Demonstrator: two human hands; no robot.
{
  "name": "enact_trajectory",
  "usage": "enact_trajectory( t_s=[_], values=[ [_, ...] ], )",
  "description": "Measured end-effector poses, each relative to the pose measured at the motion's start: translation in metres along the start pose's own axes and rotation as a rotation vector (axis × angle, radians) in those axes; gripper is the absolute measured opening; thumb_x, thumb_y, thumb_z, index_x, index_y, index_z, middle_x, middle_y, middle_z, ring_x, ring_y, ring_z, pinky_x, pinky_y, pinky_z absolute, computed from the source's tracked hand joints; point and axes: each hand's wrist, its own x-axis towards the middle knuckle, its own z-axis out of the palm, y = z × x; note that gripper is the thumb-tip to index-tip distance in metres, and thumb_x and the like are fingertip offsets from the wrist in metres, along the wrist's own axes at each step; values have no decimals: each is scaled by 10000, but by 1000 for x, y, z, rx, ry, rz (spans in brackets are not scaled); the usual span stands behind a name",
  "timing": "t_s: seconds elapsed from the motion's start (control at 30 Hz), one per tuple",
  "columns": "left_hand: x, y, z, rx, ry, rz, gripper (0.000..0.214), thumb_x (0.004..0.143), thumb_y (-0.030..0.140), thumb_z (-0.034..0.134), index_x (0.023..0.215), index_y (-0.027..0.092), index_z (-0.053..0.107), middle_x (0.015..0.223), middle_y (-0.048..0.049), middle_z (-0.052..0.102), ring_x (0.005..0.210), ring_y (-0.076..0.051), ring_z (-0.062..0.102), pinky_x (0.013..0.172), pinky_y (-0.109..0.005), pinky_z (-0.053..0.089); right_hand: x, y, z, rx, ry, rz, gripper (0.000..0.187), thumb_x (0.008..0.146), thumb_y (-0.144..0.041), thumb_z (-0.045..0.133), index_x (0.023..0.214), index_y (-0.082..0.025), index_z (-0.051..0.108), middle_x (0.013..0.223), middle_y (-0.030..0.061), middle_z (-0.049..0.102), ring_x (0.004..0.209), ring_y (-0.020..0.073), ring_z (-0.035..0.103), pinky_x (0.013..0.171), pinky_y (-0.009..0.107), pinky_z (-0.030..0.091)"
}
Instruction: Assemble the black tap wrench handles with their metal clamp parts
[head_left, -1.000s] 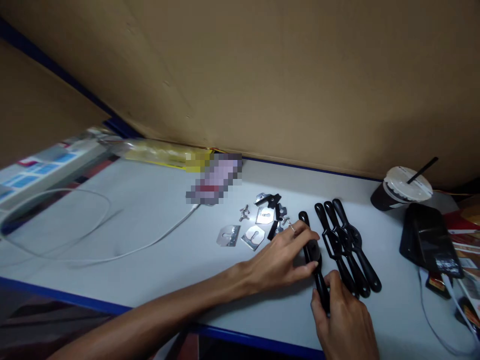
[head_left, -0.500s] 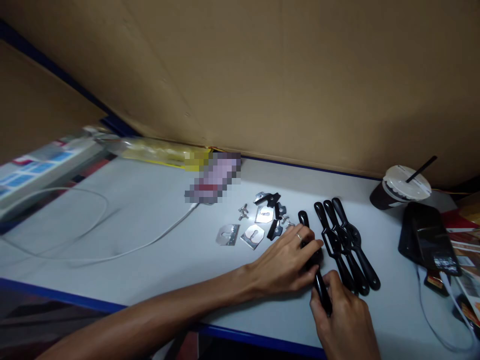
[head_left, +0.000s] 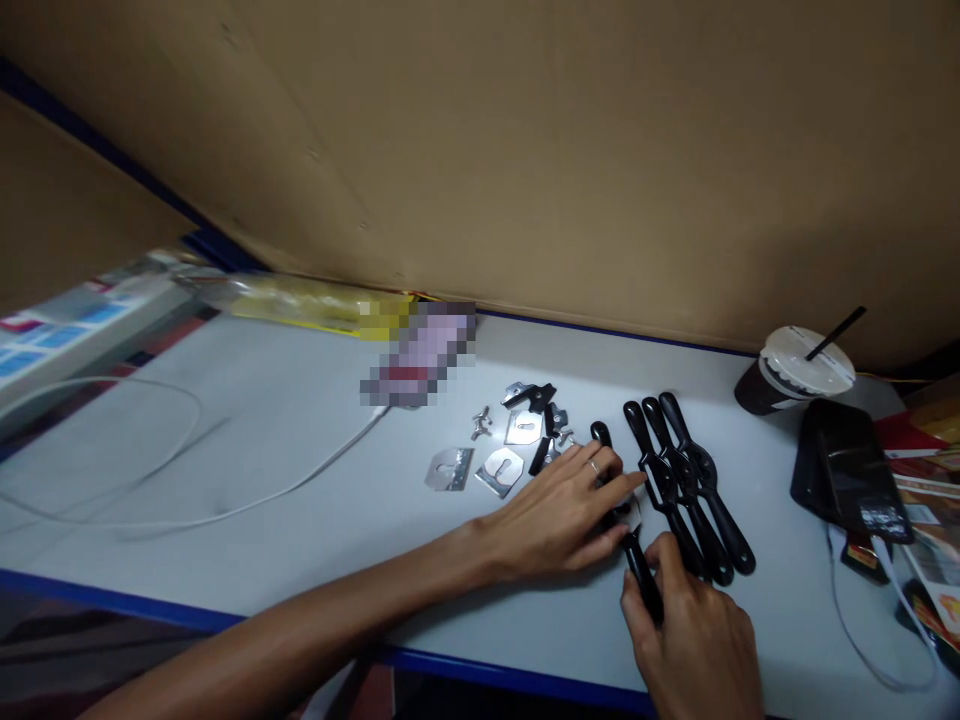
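Observation:
A long black two-handled tool [head_left: 602,437] lies on the pale table [head_left: 300,520]. My left hand [head_left: 570,510] rests over its middle, fingers curled down on it. Its near handle is gripped by my right hand [head_left: 694,635] at the table's front edge. Three more black tools of the same kind [head_left: 686,485] lie side by side just right of my hands. Small shiny metal plates [head_left: 499,470], a wing nut [head_left: 478,422] and black clips [head_left: 541,397] are scattered just left of the tool.
A lidded cup with a black straw [head_left: 795,375] stands at the back right beside a black scoop-shaped object [head_left: 844,465]. A white cable [head_left: 225,510] loops across the left of the table. Cardboard walls [head_left: 525,150] close off the back. A blue edge [head_left: 465,665] trims the table front.
The view has shifted a little. My left hand's fingers have slid slightly further over the tool's middle; my right hand keeps its grip on the handle.

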Motion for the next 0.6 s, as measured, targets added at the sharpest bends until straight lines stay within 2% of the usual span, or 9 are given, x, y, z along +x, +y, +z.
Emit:
enact_trajectory(
  t_s=[0.1,0.23,0.4,0.6],
  values=[
    [-3,-8,-19,-8,-85,39,544,895,187,559,1435,205,499,1255,-119,577,1137,-267,539,1034,-459,488,-1,-4,-4,-96,12,21,161,965,-297,495,1078,-240,595,716,-15,716,536,209,699,484,290,410],
    [-5,-15,-30,16,-130,41,610,885,188,633,1475,236,486,1427,-114,557,1309,-313,480,1093,-497,443,-1,-1,-6,-141,62,-46,173,1000,-290,459,1075,-233,604,877,24,726,534,165,669,489,280,406],
    [-2,-18,-17,-36,-129,118,605,929,258,662,1502,267,468,1435,-92,598,1397,-302,452,1135,-499,388,1,6,-3,-47,119,-144,180,1038,-284,435,983,-221,595,845,44,681,753,177,704,554,247,433],
    [2,-17,-5,-31,-98,102,524,966,334,646,1461,240,505,1344,-107,640,1336,-291,501,1099,-488,411,1,7,0,-45,121,-159,223,1059,-311,399,980,-222,587,855,49,675,737,170,694,540,245,439]
  ],
)
